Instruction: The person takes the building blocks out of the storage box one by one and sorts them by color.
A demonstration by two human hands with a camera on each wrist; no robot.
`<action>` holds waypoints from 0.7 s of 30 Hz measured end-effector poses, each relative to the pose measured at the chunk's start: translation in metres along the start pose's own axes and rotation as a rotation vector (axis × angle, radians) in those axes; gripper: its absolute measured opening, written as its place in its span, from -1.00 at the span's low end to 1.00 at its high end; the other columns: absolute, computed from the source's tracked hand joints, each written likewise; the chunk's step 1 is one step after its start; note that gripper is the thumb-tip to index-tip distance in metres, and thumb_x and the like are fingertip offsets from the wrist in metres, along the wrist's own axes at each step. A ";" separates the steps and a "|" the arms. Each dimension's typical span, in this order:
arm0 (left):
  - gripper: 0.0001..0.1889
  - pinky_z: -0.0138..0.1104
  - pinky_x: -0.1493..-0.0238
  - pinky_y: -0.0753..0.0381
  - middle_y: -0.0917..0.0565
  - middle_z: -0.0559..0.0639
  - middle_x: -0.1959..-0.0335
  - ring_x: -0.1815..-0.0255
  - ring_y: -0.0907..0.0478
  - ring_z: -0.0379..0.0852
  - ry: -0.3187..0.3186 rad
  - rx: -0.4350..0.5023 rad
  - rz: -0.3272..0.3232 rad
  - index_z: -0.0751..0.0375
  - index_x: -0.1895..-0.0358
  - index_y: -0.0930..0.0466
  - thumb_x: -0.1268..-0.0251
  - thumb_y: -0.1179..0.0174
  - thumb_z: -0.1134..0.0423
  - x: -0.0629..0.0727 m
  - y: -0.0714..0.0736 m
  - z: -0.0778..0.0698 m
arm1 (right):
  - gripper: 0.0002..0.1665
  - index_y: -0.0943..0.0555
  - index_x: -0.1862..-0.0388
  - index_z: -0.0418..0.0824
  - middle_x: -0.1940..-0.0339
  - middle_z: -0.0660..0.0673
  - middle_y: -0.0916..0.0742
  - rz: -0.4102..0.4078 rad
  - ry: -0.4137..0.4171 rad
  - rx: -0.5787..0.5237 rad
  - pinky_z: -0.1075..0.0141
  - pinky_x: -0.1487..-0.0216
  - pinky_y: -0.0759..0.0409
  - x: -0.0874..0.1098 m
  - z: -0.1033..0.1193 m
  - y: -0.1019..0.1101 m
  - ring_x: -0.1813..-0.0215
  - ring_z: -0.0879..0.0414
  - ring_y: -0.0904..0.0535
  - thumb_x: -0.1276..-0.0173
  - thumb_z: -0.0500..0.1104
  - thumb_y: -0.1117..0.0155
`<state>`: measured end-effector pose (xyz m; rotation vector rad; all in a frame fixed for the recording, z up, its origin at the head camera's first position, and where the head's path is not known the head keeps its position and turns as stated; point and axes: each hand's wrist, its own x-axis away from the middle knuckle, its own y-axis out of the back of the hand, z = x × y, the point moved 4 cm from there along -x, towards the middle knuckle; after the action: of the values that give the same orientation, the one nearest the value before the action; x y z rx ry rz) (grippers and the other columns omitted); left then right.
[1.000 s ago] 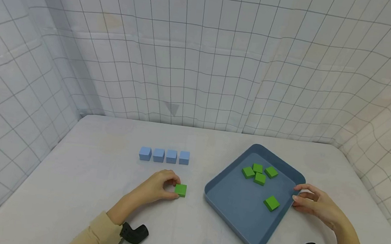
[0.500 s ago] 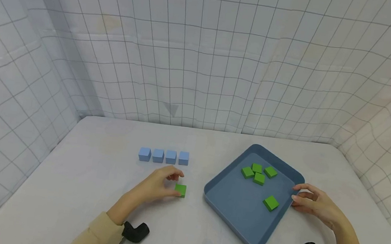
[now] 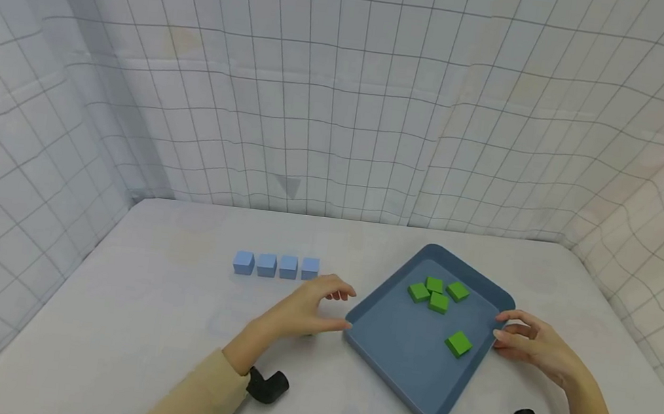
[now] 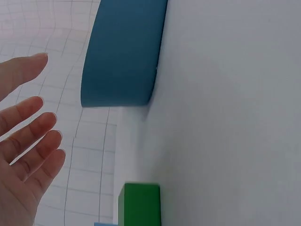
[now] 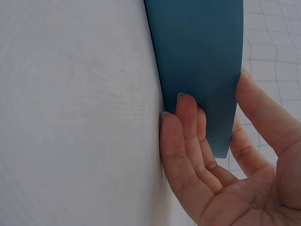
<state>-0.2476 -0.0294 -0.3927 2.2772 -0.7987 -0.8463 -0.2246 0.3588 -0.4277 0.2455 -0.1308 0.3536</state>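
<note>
The blue tray (image 3: 407, 359) sits on the bench (image 3: 140, 322), turned so that one corner points toward the person. The right hand (image 3: 528, 342) holds the tray's right rim: in the right wrist view the fingers (image 5: 188, 141) lie against the outer wall and the thumb curls toward the rim from the other side, so the wall is pinched between them. Five green blocks lie inside the tray. Four of them (image 3: 435, 294) sit clustered at the far corner, touching or nearly touching one another. The fifth green block (image 3: 458, 344) lies alone nearer the right rim, close to the right hand.

The left hand (image 3: 311, 307) hovers just left of the tray's left corner, fingers spread and straight, holding nothing; its fingertips come close to the rim, and whether they touch it cannot be told. A loose green block (image 4: 138, 205) rests on the bench to the left of the tray, beneath that hand; it is largely hidden in the head view and seen plainly from the left wrist, clear of the fingers.

Farther left of the tray and beyond the left hand, four light-blue cubes (image 3: 276, 265) stand in a straight row, just beside one another. A white gridded cloth (image 3: 344, 99) hangs behind and to both sides of the bench.
</note>
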 end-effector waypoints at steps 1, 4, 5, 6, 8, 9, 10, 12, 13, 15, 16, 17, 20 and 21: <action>-0.54 -0.19 0.09 -0.48 -0.53 0.13 0.15 0.15 -0.45 0.02 -0.002 0.002 0.004 0.28 -0.04 -0.46 -0.06 -0.33 0.23 -0.004 -0.003 -0.002 | -0.70 -0.39 -0.04 -0.23 0.22 -0.13 -0.55 -0.001 -0.002 0.001 0.27 0.12 -0.59 0.000 0.000 0.000 0.17 0.11 -0.61 -0.34 -0.28 -0.10; -0.54 -0.21 0.07 -0.47 -0.53 0.15 0.12 0.13 -0.45 0.03 -0.015 0.005 0.031 0.33 -0.04 -0.46 -0.06 -0.33 0.24 -0.016 -0.014 -0.006 | -0.69 -0.39 -0.04 -0.25 0.21 -0.14 -0.54 -0.005 -0.005 0.003 0.26 0.11 -0.59 0.000 0.001 -0.001 0.17 0.10 -0.61 -0.34 -0.28 -0.11; -0.54 -0.22 0.05 -0.48 -0.53 0.15 0.11 0.11 -0.45 0.03 -0.017 0.006 0.042 0.34 -0.03 -0.46 -0.06 -0.33 0.24 -0.019 -0.018 -0.007 | -0.69 -0.38 -0.05 -0.25 0.21 -0.14 -0.54 -0.006 -0.006 0.005 0.26 0.12 -0.59 0.000 0.001 -0.001 0.17 0.10 -0.61 -0.34 -0.27 -0.11; -0.54 -0.21 0.04 -0.48 -0.53 0.16 0.11 0.10 -0.46 0.05 -0.022 0.007 0.053 0.35 -0.04 -0.46 -0.06 -0.32 0.25 -0.022 -0.021 -0.009 | -0.69 -0.38 -0.05 -0.26 0.21 -0.14 -0.54 -0.007 -0.006 0.006 0.26 0.12 -0.59 0.000 0.001 -0.001 0.17 0.10 -0.61 -0.34 -0.27 -0.11; -0.55 -0.21 0.02 -0.47 -0.52 0.17 0.09 0.08 -0.45 0.06 -0.028 0.011 0.078 0.36 -0.04 -0.46 -0.08 -0.31 0.25 -0.029 -0.029 -0.012 | -0.69 -0.38 -0.05 -0.26 0.21 -0.14 -0.54 -0.008 -0.009 0.005 0.26 0.12 -0.59 -0.001 0.001 -0.001 0.17 0.10 -0.61 -0.34 -0.27 -0.11; -0.55 -0.21 0.02 -0.47 -0.52 0.17 0.09 0.07 -0.45 0.06 -0.029 0.013 0.090 0.36 -0.04 -0.46 -0.09 -0.31 0.25 -0.031 -0.032 -0.014 | -0.69 -0.38 -0.05 -0.26 0.21 -0.14 -0.54 -0.009 -0.010 0.005 0.26 0.12 -0.59 -0.001 0.001 -0.001 0.17 0.10 -0.61 -0.34 -0.27 -0.12; -0.55 -0.22 0.01 -0.47 -0.52 0.17 0.09 0.06 -0.45 0.06 -0.031 0.015 0.102 0.35 -0.05 -0.46 -0.09 -0.30 0.25 -0.034 -0.036 -0.016 | -0.69 -0.38 -0.05 -0.26 0.21 -0.14 -0.54 -0.009 -0.011 0.004 0.26 0.12 -0.59 -0.001 0.001 -0.001 0.17 0.10 -0.61 -0.34 -0.27 -0.12; -0.55 -0.21 0.00 -0.46 -0.52 0.16 0.08 0.05 -0.45 0.06 -0.027 0.021 0.121 0.35 -0.06 -0.46 -0.10 -0.29 0.25 -0.039 -0.043 -0.019 | -0.69 -0.38 -0.05 -0.25 0.21 -0.15 -0.54 -0.010 -0.013 0.004 0.26 0.12 -0.59 -0.001 0.000 0.000 0.16 0.09 -0.61 -0.34 -0.27 -0.12; -0.55 -0.22 0.00 -0.45 -0.53 0.16 0.08 0.05 -0.44 0.05 -0.024 0.023 0.131 0.34 -0.06 -0.46 -0.11 -0.29 0.25 -0.041 -0.046 -0.020 | -0.68 -0.38 -0.05 -0.25 0.21 -0.15 -0.54 -0.010 -0.013 0.004 0.26 0.12 -0.59 -0.001 0.000 0.000 0.16 0.09 -0.61 -0.34 -0.27 -0.12; -0.55 -0.26 -0.01 -0.45 -0.53 0.13 0.07 0.04 -0.44 0.01 -0.021 0.015 0.149 0.32 -0.06 -0.46 -0.11 -0.29 0.23 -0.046 -0.053 -0.022 | -0.68 -0.38 -0.05 -0.26 0.21 -0.15 -0.54 -0.011 -0.010 0.006 0.25 0.12 -0.59 -0.001 0.000 0.000 0.17 0.09 -0.61 -0.34 -0.27 -0.12; -0.55 -0.27 -0.01 -0.44 -0.53 0.13 0.07 0.03 -0.44 0.00 -0.017 0.019 0.158 0.32 -0.07 -0.46 -0.11 -0.29 0.23 -0.047 -0.056 -0.022 | -0.68 -0.37 -0.05 -0.27 0.21 -0.15 -0.54 -0.011 -0.009 0.007 0.25 0.12 -0.59 -0.001 -0.001 0.000 0.17 0.08 -0.61 -0.34 -0.27 -0.11; -0.55 -0.30 -0.01 -0.44 -0.53 0.12 0.07 0.03 -0.44 -0.01 -0.014 0.020 0.165 0.31 -0.07 -0.46 -0.11 -0.29 0.22 -0.049 -0.059 -0.023 | -0.68 -0.38 -0.05 -0.26 0.21 -0.15 -0.54 -0.010 -0.009 0.008 0.25 0.12 -0.59 -0.001 -0.001 0.000 0.17 0.09 -0.61 -0.34 -0.27 -0.11; -0.55 -0.35 -0.02 -0.42 -0.53 0.10 0.06 0.02 -0.43 -0.04 -0.019 0.029 0.186 0.29 -0.08 -0.46 -0.12 -0.28 0.22 -0.054 -0.068 -0.025 | -0.68 -0.37 -0.05 -0.27 0.22 -0.15 -0.55 -0.008 -0.005 0.008 0.25 0.12 -0.59 -0.001 -0.001 0.000 0.17 0.09 -0.61 -0.34 -0.28 -0.11; -0.55 -0.36 -0.02 -0.42 -0.53 0.09 0.06 0.02 -0.43 -0.04 -0.022 0.033 0.191 0.29 -0.08 -0.46 -0.13 -0.28 0.22 -0.056 -0.071 -0.025 | -0.68 -0.38 -0.05 -0.27 0.22 -0.14 -0.55 -0.007 -0.005 0.008 0.25 0.12 -0.59 -0.001 -0.001 0.000 0.17 0.09 -0.61 -0.34 -0.28 -0.11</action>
<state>-0.2412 0.0634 -0.4043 2.1812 -1.0287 -0.7759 -0.2252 0.3590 -0.4286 0.2545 -0.1332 0.3466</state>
